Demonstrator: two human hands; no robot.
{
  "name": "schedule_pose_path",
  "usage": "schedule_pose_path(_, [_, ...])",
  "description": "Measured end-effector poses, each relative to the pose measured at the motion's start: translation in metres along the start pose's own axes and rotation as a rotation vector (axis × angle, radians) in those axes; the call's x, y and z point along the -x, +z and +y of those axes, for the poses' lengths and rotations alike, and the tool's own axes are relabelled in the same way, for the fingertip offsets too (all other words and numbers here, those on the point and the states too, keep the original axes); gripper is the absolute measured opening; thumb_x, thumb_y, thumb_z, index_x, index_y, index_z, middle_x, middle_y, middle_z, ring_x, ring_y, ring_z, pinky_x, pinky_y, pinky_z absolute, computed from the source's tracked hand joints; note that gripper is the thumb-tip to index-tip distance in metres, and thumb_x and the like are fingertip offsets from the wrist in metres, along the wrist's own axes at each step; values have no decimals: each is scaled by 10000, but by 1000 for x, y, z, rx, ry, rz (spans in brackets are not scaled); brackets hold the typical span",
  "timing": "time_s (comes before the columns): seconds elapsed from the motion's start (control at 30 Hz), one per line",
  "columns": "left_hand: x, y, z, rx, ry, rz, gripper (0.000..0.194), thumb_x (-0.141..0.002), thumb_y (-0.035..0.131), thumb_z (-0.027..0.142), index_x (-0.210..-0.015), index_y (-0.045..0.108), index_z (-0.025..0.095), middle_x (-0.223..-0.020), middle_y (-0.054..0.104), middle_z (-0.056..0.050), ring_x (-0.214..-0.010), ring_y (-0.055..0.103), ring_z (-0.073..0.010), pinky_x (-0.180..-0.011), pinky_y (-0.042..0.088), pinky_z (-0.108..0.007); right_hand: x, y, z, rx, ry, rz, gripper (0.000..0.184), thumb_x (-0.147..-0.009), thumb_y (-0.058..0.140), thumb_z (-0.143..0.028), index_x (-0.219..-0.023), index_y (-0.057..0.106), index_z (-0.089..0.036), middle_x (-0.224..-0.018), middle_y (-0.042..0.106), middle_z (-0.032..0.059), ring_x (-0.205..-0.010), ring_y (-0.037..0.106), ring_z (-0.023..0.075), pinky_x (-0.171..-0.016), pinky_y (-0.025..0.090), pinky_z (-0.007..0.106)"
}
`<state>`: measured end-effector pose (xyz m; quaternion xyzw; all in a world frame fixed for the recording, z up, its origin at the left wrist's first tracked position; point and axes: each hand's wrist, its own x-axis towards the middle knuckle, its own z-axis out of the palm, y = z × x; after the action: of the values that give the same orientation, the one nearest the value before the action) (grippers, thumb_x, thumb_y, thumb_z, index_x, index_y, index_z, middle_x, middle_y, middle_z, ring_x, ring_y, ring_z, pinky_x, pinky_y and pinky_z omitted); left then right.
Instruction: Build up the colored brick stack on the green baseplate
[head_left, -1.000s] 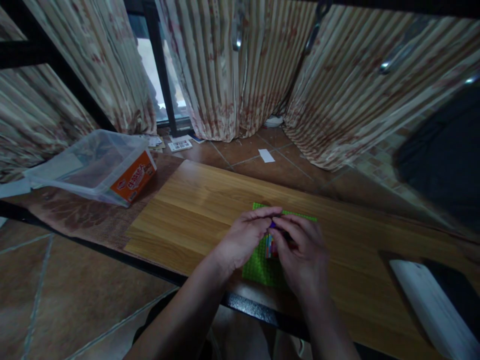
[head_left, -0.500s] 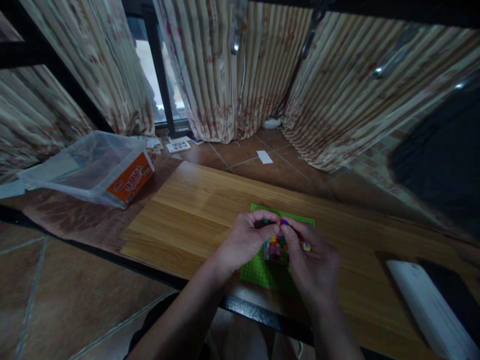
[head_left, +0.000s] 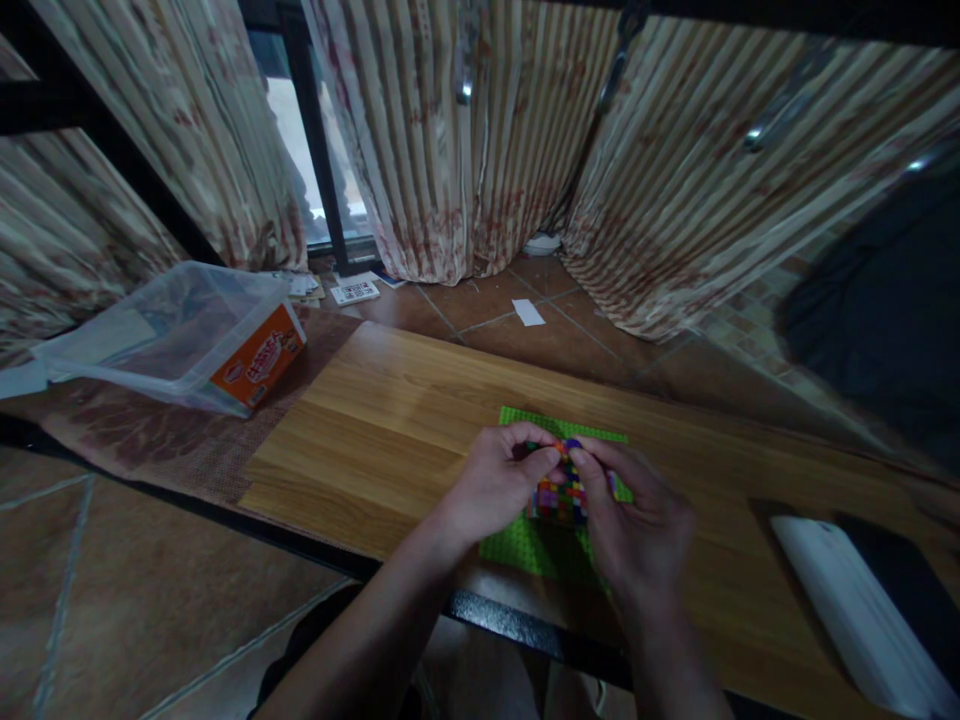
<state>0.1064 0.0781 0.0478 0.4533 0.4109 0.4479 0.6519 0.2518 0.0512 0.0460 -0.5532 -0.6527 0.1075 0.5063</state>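
Observation:
A green studded baseplate [head_left: 506, 548] lies on the wooden board, partly covered by my hands. Over it is a compact block of small multicoloured toy bricks [head_left: 553, 500], with red, purple, green and yellow studs showing. My left hand [head_left: 504, 478] is closed at the block's far left, thumb and forefinger pinched around an orange-red brick there. Opposite it, my right hand [head_left: 637, 505] pinches a dark blue-purple brick [head_left: 573, 444] at the far edge. The fingertips of both hands nearly meet. Fingers hide much of the block's far and right sides.
A clear plastic tub [head_left: 172, 340] with an orange label stands at the left on a brownish mat [head_left: 142, 440]. To the right lie a white object [head_left: 840, 600] and a dark flat one [head_left: 900, 580]. Striped curtains [head_left: 420, 150] hang beyond the table; papers [head_left: 355, 291] lie on the tiled floor.
My right hand has shifted slightly to the right, uncovering a little more of the brick block. My left hand stays nearly in place. The view has moved very slightly.

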Motion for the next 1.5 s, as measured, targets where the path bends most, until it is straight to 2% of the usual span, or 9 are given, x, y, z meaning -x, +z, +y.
schedule_pose_path(0.13, [-3,-4,5,-27,-29,144,56,-878,636,143,-846,676,121,-647,659,2,-613,586,-102,-643,420,-216,-11,-19,11,57,51,30,165,-903,658,-341,-905,768,-217,-929,739,48,-856,688,189,-783,553,338])
schedule_pose_path(0.3, [-4,-7,3,-30,-40,188,79,-880,631,116,-815,675,124,-652,657,11,-628,600,-100,-663,416,-220,-15,-34,32,81,121,-133,230,-876,664,-430,-924,784,-240,-997,714,63,-940,670,223,-861,533,403])
schedule_pose_path(0.4, [-5,-5,1,-36,-48,169,68,-874,638,109,-827,684,126,-645,656,14,-629,600,-103,-669,419,-226,-12,-32,38,67,171,-199,247,-856,667,-467,-897,793,-258,-1043,697,72,-982,653,244,-873,522,433])
schedule_pose_path(0.57, [-5,-6,0,-39,-81,156,51,-869,648,123,-842,691,130,-657,664,7,-636,603,-110,-672,421,-233,-9,-27,41,57,190,-227,207,-817,699,-456,-855,796,-278,-1092,687,73,-1035,638,262,-923,495,469])
schedule_pose_path(0.93, [-5,-5,2,-16,-85,149,46,-851,650,114,-822,680,132,-679,655,9,-636,617,-110,-661,428,-231,-6,-14,46,-116,289,-179,139,-762,751,-382,-793,774,-249,-1081,686,71,-1040,642,245,-952,495,457])
schedule_pose_path(1.07, [-5,-6,1,-20,-70,154,41,-843,657,123,-814,684,135,-681,658,6,-636,616,-113,-654,427,-232,-6,-10,46,-269,468,-172,235,-698,804,-394,-835,748,-211,-1084,703,68,-944,666,222,-850,549,416])
schedule_pose_path(1.17, [-4,-6,-1,-38,-64,153,41,-845,658,133,-818,689,133,-661,663,-2,-632,606,-120,-663,429,-239,-7,-9,43,-395,657,-186,369,-633,852,-392,-930,732,-209,-957,731,44,-771,672,186,-698,567,354])
schedule_pose_path(1.23, [-4,-7,-1,-44,-65,152,38,-845,659,137,-827,693,134,-657,663,-3,-629,602,-122,-659,429,-241,-8,-8,40,-460,731,-187,444,-588,881,-389,-962,726,-208,-859,732,24,-693,661,172,-639,559,328])
schedule_pose_path(1.5, [-5,-3,-1,28,-117,155,45,-850,653,95,-830,684,121,-711,648,4,-633,602,-94,-647,454,-216,-10,-6,34,-520,792,-175,472,-528,912,-378,-928,730,-205,-776,733,6,-621,652,162,-591,539,307])
